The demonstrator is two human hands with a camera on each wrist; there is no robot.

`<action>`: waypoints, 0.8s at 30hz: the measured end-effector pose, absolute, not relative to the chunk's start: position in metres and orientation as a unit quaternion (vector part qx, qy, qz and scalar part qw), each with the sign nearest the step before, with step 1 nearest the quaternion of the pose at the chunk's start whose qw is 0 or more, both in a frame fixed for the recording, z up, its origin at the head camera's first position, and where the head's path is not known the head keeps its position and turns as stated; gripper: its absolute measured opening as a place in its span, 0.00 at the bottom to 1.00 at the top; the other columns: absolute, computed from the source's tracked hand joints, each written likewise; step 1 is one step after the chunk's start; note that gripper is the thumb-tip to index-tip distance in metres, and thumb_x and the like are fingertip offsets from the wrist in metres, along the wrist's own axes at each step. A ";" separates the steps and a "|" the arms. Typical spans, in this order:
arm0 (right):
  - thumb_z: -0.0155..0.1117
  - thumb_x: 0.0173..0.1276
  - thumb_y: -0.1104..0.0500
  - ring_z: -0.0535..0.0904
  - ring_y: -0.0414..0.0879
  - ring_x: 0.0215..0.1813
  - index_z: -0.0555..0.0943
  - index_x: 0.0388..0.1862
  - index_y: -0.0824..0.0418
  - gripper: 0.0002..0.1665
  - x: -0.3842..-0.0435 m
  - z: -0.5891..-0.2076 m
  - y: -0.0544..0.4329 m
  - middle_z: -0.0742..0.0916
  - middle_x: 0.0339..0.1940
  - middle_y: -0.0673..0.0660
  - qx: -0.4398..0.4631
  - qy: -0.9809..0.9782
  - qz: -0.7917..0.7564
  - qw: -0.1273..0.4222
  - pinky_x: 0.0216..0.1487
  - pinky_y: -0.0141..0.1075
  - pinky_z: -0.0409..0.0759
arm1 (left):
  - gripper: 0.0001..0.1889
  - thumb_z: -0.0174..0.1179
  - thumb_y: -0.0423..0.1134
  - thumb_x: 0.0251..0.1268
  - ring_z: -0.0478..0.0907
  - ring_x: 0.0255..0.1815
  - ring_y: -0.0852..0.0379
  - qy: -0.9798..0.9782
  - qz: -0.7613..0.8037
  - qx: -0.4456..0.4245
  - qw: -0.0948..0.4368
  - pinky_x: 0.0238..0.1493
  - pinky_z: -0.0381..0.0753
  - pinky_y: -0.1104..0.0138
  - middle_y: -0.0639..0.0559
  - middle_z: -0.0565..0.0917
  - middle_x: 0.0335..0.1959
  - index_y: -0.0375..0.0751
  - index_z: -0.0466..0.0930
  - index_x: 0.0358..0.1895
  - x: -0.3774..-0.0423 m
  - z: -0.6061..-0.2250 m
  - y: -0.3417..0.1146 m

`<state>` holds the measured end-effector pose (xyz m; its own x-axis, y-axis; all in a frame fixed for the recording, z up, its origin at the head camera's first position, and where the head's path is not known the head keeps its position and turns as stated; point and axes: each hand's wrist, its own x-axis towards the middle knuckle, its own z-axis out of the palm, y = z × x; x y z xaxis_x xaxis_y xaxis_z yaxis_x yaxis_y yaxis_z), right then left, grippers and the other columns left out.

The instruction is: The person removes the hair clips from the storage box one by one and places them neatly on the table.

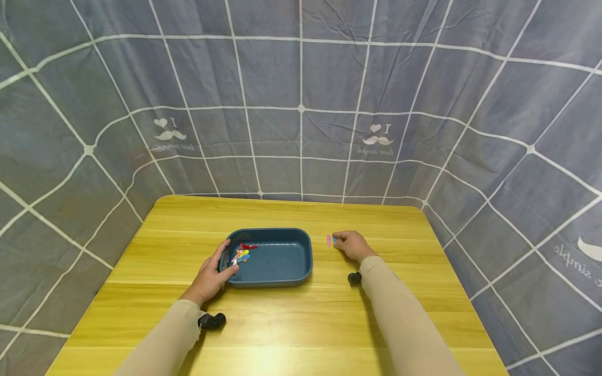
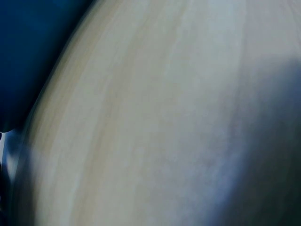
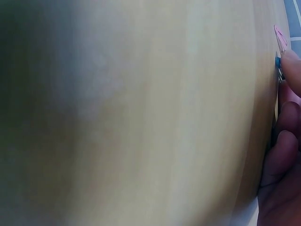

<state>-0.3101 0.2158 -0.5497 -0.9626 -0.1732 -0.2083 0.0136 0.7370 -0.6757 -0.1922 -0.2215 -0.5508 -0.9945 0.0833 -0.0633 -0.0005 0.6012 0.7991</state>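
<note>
Fingers of the left hand (image 1: 212, 273) were spread in a relaxed way along the near left corner of a blue tray (image 1: 282, 271), the thumb laid on the rim and the fingertips reaching over the left wall; nothing was gripped between them. Inside the tray, against its left wall and just beside those fingertips, a small heap of coloured clips (image 1: 242, 253) in red, yellow, blue and pink was seen. The right hand (image 1: 351, 244) was curled on the yellow wooden table (image 1: 282, 334), to the right of the tray and apart from it, and a blue clip (image 3: 278, 61) was pinched at its fingertips, with a pink clip (image 1: 328, 240) lying just beside them on the table. Both forearms were covered by beige sleeves (image 1: 400, 318). Grey cloth with a white grid (image 1: 301, 78) was hung round the far and side edges of the table
</note>
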 end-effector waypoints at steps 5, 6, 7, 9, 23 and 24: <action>0.64 0.79 0.57 0.69 0.46 0.32 0.80 0.72 0.59 0.25 -0.310 -0.549 0.216 0.83 0.35 0.51 -0.041 0.918 -0.370 0.136 0.37 0.37 0.69 | 0.44 0.61 0.52 0.76 0.64 0.75 0.26 0.894 0.445 0.024 0.045 0.71 0.66 0.30 0.31 0.63 0.81 0.56 0.47 0.87 -0.193 -0.553 -0.223; 0.64 0.79 0.57 0.68 0.45 0.32 0.80 0.72 0.59 0.25 -0.310 -0.549 0.216 0.82 0.35 0.50 -0.040 0.917 -0.372 0.136 0.36 0.37 0.68 | 0.44 0.62 0.52 0.76 0.65 0.75 0.26 0.894 0.446 0.025 0.043 0.71 0.66 0.30 0.31 0.63 0.81 0.56 0.48 0.87 -0.193 -0.554 -0.224; 0.64 0.79 0.57 0.68 0.45 0.32 0.80 0.72 0.59 0.25 -0.309 -0.548 0.217 0.81 0.34 0.50 -0.039 0.916 -0.374 0.137 0.36 0.37 0.68 | 0.44 0.62 0.52 0.76 0.65 0.75 0.26 0.894 0.446 0.025 0.042 0.71 0.66 0.30 0.31 0.64 0.81 0.56 0.48 0.87 -0.193 -0.555 -0.224; 0.64 0.79 0.57 0.71 0.46 0.35 0.80 0.73 0.59 0.25 -0.309 -0.546 0.217 0.82 0.34 0.50 -0.039 0.916 -0.375 0.136 0.39 0.38 0.70 | 0.43 0.62 0.52 0.76 0.65 0.76 0.26 0.894 0.446 0.025 0.041 0.71 0.66 0.30 0.32 0.64 0.81 0.57 0.48 0.87 -0.194 -0.556 -0.224; 0.62 0.80 0.54 0.77 0.62 0.73 0.76 0.76 0.61 0.29 -0.313 -0.552 0.229 0.84 0.70 0.64 -0.037 0.901 -0.412 0.128 0.76 0.56 0.73 | 0.43 0.62 0.52 0.76 0.66 0.74 0.28 0.893 0.447 0.022 0.046 0.70 0.68 0.30 0.30 0.68 0.78 0.58 0.48 0.87 -0.194 -0.556 -0.225; 0.62 0.80 0.54 0.79 0.62 0.71 0.75 0.76 0.62 0.30 -0.314 -0.552 0.230 0.84 0.70 0.64 -0.035 0.899 -0.418 0.125 0.74 0.55 0.75 | 0.43 0.62 0.52 0.76 0.66 0.75 0.27 0.893 0.447 0.022 0.047 0.71 0.67 0.30 0.31 0.67 0.78 0.58 0.48 0.87 -0.193 -0.556 -0.225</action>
